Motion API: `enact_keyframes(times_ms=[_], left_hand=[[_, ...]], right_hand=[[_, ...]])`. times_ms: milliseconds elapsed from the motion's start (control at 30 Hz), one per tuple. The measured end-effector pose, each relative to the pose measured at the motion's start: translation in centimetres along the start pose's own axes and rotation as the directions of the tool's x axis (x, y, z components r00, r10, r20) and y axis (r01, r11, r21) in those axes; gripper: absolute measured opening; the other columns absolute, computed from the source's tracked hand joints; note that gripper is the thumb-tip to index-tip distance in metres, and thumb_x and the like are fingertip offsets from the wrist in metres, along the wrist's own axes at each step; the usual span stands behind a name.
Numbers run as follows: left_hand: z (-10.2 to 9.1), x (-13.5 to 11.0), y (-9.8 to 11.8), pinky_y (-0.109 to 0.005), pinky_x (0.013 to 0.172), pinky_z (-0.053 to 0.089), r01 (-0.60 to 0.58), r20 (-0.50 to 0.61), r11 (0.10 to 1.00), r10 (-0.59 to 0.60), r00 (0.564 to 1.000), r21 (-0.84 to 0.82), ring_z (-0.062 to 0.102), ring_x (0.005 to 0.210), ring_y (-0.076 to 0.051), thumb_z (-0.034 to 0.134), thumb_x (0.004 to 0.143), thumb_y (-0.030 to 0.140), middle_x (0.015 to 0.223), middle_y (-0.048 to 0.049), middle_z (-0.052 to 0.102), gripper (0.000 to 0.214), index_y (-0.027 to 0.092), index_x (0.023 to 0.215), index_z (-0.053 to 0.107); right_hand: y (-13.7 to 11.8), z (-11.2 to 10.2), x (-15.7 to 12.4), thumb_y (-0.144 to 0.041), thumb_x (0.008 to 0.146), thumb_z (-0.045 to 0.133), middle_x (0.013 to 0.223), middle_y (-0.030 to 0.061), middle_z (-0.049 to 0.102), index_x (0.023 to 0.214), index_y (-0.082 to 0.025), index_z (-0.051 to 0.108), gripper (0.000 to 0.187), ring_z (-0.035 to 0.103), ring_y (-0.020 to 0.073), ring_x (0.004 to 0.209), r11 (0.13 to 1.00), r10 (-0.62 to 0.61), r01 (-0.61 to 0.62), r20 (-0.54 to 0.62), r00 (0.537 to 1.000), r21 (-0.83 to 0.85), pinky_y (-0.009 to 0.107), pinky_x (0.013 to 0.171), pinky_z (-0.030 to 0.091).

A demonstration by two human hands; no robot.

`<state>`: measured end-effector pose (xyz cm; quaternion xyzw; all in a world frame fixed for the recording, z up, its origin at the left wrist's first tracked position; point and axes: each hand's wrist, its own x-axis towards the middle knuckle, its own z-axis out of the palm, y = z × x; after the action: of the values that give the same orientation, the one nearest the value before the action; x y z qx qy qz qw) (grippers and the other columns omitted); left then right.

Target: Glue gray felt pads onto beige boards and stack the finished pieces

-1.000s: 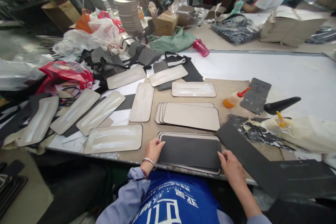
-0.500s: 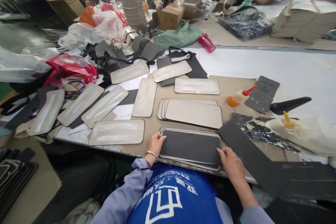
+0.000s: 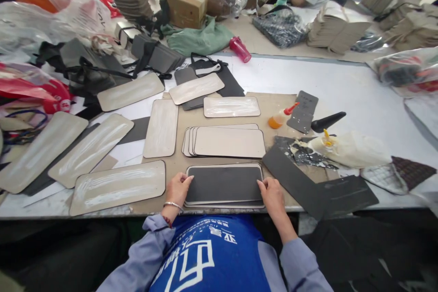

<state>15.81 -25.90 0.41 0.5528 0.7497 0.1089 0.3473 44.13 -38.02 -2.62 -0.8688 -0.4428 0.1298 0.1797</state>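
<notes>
A dark grey rectangular panel (image 3: 224,184) with rounded corners lies on a slightly larger beige panel, whose rim shows all round it. More panels are stacked underneath, close to the table's front edge. My left hand (image 3: 177,191) pinches the dark panel's left end between thumb and fingers. At the opposite end, my right hand (image 3: 273,194) has its thumb and fingers closed on the right edge. Just behind is a fanned stack of plain beige panels (image 3: 230,142). Single beige panels with whitish streaks, such as the one at left (image 3: 119,186), lie around.
An orange glue bottle (image 3: 278,120), a black-handled tool (image 3: 328,122) and a whitish bag with a yellow tip (image 3: 352,148) lie to the right. Dark strips (image 3: 347,194) spread below them. Plastic bags (image 3: 75,13), a cardboard box (image 3: 187,7) and a pink cup (image 3: 240,49) stand farther back.
My view has swung to the right, so the table's things appear farther left. Both hands stay at the dark panel's ends, and it now lies more squarely over the beige panel.
</notes>
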Motion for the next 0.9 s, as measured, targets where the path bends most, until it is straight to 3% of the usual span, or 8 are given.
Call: enact_keyframes(times_ms=[300, 900], left_hand=[[-1.1, 0.2, -0.5, -0.025, 0.057, 0.035, 0.001, 0.031, 1.0, -0.001, 1.0, 0.007, 0.051, 0.057, -0.014, 0.055, 0.068, 0.034, 0.053, 0.0023, 0.055, 0.018, 0.021, 0.056, 0.054], [0.0, 0.4, -1.6, -0.025, 0.059, 0.039, 0.012, -0.035, 0.984, -0.018, 0.999, -0.176, 0.052, 0.057, -0.013, 0.06, 0.064, 0.028, 0.055, 0.0028, 0.055, 0.012, 0.02, 0.058, 0.054]], right_hand=[[-0.7, 0.6, 0.4, -0.035, 0.087, 0.036, 0.076, 0.0056, 0.049, 0.069, -0.021, 0.046, 0.025, 0.046, 0.0186, 0.073, 0.972, -0.153, 0.153, 0.012, 0.988, -0.18, 0.03, 0.068, 0.036], [-0.5, 0.4, 1.3, -0.047, 0.084, 0.034, 0.068, 0.0037, 0.049, 0.062, -0.023, 0.041, 0.034, 0.047, 0.0183, 0.067, 0.992, -0.077, 0.082, 0.055, 0.996, -0.092, 0.031, 0.064, 0.036]])
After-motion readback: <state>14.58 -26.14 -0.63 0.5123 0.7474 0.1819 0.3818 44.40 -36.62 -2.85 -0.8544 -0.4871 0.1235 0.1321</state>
